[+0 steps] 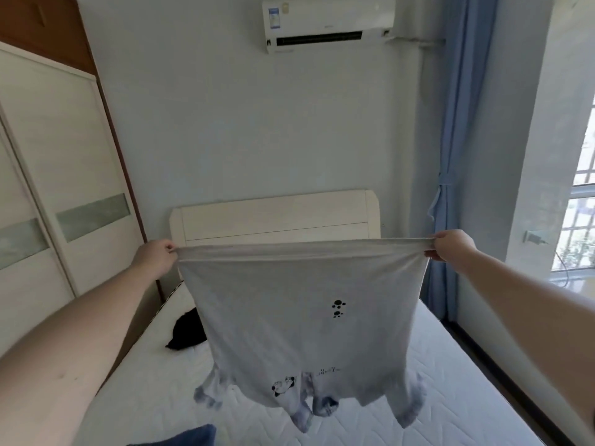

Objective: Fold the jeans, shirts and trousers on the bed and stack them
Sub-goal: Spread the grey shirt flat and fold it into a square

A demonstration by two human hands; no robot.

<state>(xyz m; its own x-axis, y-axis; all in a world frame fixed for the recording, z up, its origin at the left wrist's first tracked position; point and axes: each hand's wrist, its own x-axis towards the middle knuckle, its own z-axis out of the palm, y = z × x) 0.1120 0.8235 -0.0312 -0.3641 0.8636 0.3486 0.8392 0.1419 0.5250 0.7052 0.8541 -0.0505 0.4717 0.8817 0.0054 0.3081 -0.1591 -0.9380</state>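
Both arms are reaching out over the bed, and between them a pale grey shirt is hanging upside down, its hem stretched taut and level across the top. The left hand is pinching the hem's left corner between curled fingers and thumb, and the right hand is pinching the right corner in the same way, so the cloth is spreading flat in the air in front of the cream headboard. Small black paw prints are showing near the middle of the fabric, and a little panda print with some dark lettering is sitting lower down. The sleeves and collar end are dangling at the bottom, blurred, just above the white quilted mattress; whether they are touching it is not clear. A black garment is lying on the mattress to the left, partly hidden behind the shirt. A dark blue piece of cloth is poking into view at the near bottom edge. A wardrobe is standing at the left, an air conditioner is hanging on the wall above, and a blue curtain is hanging at the right beside a window.
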